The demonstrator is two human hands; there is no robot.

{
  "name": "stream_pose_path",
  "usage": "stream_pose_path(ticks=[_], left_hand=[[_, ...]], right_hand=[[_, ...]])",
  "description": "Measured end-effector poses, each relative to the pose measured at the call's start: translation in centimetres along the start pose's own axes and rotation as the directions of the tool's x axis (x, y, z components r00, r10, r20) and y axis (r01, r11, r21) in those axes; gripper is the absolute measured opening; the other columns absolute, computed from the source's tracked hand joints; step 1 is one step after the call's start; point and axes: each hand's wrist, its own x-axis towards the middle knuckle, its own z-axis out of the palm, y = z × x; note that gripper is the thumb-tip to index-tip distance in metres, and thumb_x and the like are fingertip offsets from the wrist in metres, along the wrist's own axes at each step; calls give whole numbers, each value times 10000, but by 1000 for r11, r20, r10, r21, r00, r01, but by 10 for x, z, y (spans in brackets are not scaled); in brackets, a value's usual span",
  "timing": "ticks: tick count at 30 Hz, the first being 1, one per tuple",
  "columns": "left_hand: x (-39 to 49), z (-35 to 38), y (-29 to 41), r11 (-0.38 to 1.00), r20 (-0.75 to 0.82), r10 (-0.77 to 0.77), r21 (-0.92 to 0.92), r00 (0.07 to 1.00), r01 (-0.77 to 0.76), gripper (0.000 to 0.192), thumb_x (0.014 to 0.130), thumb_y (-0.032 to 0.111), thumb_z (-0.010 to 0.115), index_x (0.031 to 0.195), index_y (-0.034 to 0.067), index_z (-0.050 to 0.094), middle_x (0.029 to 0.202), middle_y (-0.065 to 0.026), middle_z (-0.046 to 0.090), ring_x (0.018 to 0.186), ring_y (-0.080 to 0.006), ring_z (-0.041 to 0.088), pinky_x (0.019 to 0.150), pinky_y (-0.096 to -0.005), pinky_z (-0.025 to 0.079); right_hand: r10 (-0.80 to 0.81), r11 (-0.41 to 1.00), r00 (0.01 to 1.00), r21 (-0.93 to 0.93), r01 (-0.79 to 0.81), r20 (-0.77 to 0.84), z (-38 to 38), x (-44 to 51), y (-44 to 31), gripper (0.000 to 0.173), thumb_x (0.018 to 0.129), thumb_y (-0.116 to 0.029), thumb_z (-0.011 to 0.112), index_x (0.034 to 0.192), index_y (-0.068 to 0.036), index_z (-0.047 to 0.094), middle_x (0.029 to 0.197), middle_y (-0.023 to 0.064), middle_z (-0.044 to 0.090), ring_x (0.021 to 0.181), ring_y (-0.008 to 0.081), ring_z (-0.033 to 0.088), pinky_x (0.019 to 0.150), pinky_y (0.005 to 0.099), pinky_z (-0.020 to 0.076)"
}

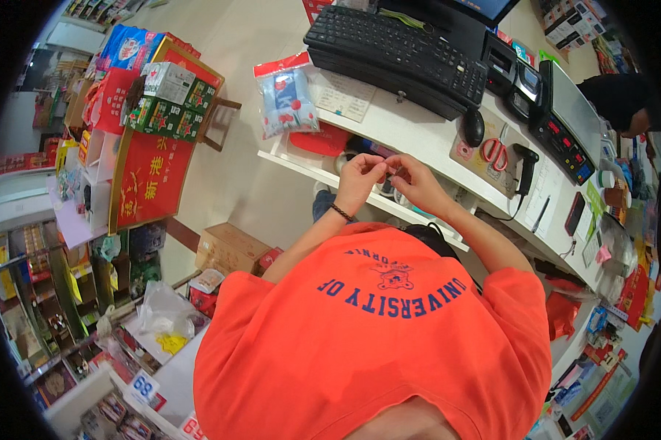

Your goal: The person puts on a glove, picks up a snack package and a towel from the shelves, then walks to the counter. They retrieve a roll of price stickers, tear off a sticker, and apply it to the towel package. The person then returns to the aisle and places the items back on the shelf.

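My left hand (359, 179), with a dark braided bracelet on its wrist, meets my right hand (414, 183) at the fingertips. Thumbs and forefingers of both are pinched close together; whatever lies between them is too small or hidden to make out. Both hands hover over a pulled-out white drawer (286, 166) beneath the counter. Inside the drawer, a red item (319, 140) lies at the left, and several other things are partly covered by my hands. On the counter's corner above rests a clear plastic package (289, 102) of light blue, cherry-patterned fabric.
A black keyboard (396, 55) sits on a black cash drawer (385, 85). Rightward are a mouse (473, 127), red-handled scissors (494, 154), a barcode scanner (525, 168), a scale (567, 121) and a phone (575, 213). Beer cartons (168, 102) stand left. Another person's arm (635, 122) shows far right.
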Motion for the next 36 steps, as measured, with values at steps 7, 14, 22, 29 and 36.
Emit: stream_pose_path(ticks=[7, 14, 22, 29, 36], left_hand=[[52, -74, 36, 985, -19, 36, 172, 999, -32, 110, 854, 56, 615, 917, -29, 582, 774, -44, 628, 649, -75, 569, 597, -203, 470], [76, -144, 80, 980, -8, 93, 176, 996, -90, 71, 878, 59, 577, 909, -5, 579, 823, -20, 613, 725, -64, 563, 648, -201, 463], [93, -191, 90, 990, -23, 124, -61, 992, -125, 99, 885, 93, 586, 936, 12, 560, 827, -13, 590, 711, -61, 549, 643, -201, 464], [93, -200, 99, 994, 1, 107, -3, 994, -107, 175, 890, 85, 574, 1040, -4, 559, 855, -28, 607, 712, -67, 560, 647, -209, 481], [97, -228, 111, 916, -201, 250, 365, 947, -164, 413, 831, 119, 617, 1202, -10, 488, 884, -110, 637, 787, -183, 604, 706, -304, 495]], right_hand=[[81, 974, 976, -191, -121, -205, 62, 81, -36, 207, 823, -32, 521, 1018, 28, 556, 892, 140, 567, 763, 229, 578, 681, 304, 469], [-33, 901, 938, -416, -121, -345, 120, 158, -53, 236, 868, -92, 546, 1063, 39, 560, 878, 97, 607, 726, 146, 616, 643, 258, 493], [357, 918, 892, 280, -280, -276, 124, 194, -60, 322, 837, -155, 615, 1091, 29, 543, 830, 52, 592, 660, 98, 569, 576, 216, 476], [462, 836, 871, 412, -363, -169, 126, 214, -58, 174, 834, -146, 638, 924, -2, 602, 778, 23, 590, 641, 83, 550, 552, 218, 462], [348, 937, 916, 76, -340, -201, 107, 240, -32, 133, 827, -139, 632, 846, -8, 629, 728, 5, 583, 599, 74, 505, 538, 220, 433]])
